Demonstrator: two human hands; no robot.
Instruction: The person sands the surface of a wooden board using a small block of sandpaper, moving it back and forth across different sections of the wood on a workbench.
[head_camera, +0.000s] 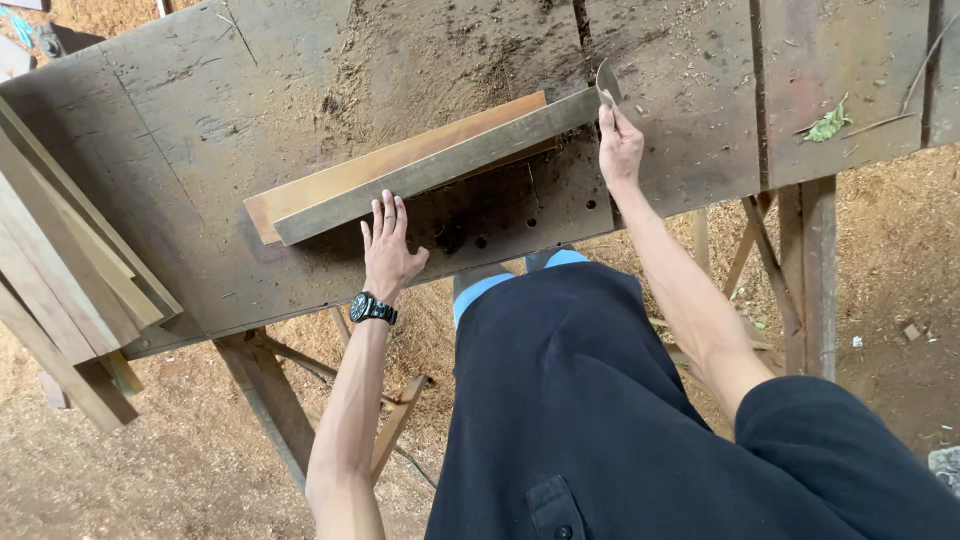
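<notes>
Left hand (388, 250) lies flat, fingers spread and pointing up-frame, pressing against the near edge of the grey plank (435, 167) at centre frame. It grips nothing, just pushes.

Right hand (620, 145) sits at the plank's upper-right end, fingers closed around a thin grey blade or scraper (607, 82) sticking up past the end. I can't tell exactly what tool it is.

The grey plank runs diagonally from centre-left to upper-centre, lying against a lighter brown board (370, 170) just behind it. Both sit on the worn workbench (200, 120), which is dusted with sawdust.

Risks as I see them:
- The plank is only hand-held, no clamp. Sawdust under it means it could skid when the blade bites.
- The blade sits close to the right fingers; a slip likely catches them.
- Flat left palm on a rough edge: splinters.
- The stacked boards (60, 270) at the left edge overhang the bench; a bump could tip them off.
- The wristwatch (371, 308) could snag.
</notes>
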